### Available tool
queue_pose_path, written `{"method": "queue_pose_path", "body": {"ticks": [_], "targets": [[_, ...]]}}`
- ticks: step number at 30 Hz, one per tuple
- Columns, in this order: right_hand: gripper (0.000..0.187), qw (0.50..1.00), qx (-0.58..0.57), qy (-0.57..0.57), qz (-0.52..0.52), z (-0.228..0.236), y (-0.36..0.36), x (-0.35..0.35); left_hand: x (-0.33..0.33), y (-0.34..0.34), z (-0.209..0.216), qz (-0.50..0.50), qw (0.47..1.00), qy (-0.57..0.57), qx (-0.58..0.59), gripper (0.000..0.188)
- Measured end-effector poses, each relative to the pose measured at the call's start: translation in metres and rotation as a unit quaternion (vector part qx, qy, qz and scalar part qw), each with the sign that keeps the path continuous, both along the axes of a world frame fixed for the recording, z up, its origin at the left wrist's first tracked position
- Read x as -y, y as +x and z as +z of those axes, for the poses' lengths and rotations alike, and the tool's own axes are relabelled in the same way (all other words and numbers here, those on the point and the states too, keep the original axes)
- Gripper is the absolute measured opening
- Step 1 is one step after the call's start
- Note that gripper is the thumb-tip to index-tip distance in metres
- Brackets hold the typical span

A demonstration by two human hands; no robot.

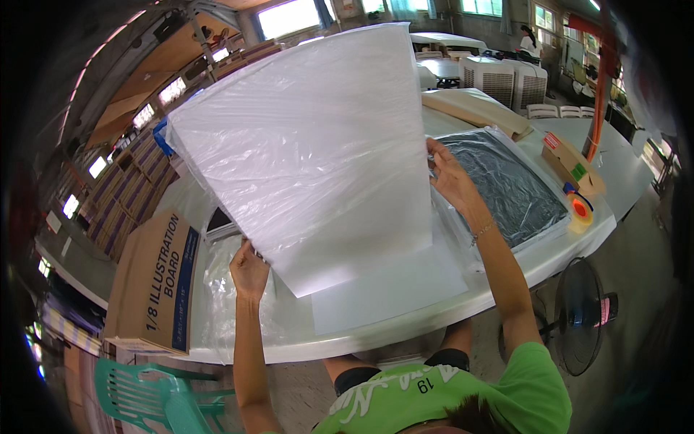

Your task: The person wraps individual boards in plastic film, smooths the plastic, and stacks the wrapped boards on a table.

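Note:
A large white board in a clear plastic sleeve (318, 145) is held up, tilted, above the table. My left hand (249, 271) pinches its lower left edge. At its right edge, my right hand (450, 173) grips with the thumb and fingers. Beneath the raised board lies a white sheet (390, 296) on the table. To the right rests a stack of dark boards in clear plastic (506, 188), close to my right forearm. Loose clear plastic (228, 289) lies under and beside my left hand.
A cardboard carton (155, 282) stands at the table's left end. Right of the dark boards are an open small box (571, 163) and tape rolls (580, 208). A green plastic chair (155, 394) sits front left, a black fan (578, 315) front right. A person (530, 43) is far back.

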State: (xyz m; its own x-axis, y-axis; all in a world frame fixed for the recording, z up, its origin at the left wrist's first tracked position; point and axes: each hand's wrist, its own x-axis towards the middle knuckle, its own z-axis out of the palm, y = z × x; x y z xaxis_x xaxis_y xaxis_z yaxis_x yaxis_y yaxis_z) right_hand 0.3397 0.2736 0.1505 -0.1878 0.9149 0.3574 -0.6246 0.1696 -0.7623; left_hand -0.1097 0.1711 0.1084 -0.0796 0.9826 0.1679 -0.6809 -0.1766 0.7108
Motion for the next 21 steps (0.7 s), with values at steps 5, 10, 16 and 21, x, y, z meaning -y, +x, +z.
{"method": "queue_pose_path", "body": {"ticks": [5, 10, 16, 21], "targets": [[0.072, 0.952, 0.177, 0.17, -0.185, 0.001, -0.018, 0.016, 0.016, 0.057, 0.018, 0.277, 0.879, 0.128, -0.366, 0.06], [0.071, 0.892, 0.277, 0.229, -0.273, 0.006, -0.032, 0.029, 0.022, 0.059, 0.005, 0.368, 0.837, 0.112, -0.39, 0.06], [0.067, 0.869, 0.24, 0.241, -0.361, -0.018, -0.027, 0.036, 0.03, 0.056, -0.008, 0.542, 0.643, 0.226, -0.491, 0.041], [0.066, 0.897, 0.224, 0.213, -0.314, 0.0, -0.036, 0.068, 0.045, 0.071, 0.011, 0.456, 0.721, 0.161, -0.496, 0.046]]}}
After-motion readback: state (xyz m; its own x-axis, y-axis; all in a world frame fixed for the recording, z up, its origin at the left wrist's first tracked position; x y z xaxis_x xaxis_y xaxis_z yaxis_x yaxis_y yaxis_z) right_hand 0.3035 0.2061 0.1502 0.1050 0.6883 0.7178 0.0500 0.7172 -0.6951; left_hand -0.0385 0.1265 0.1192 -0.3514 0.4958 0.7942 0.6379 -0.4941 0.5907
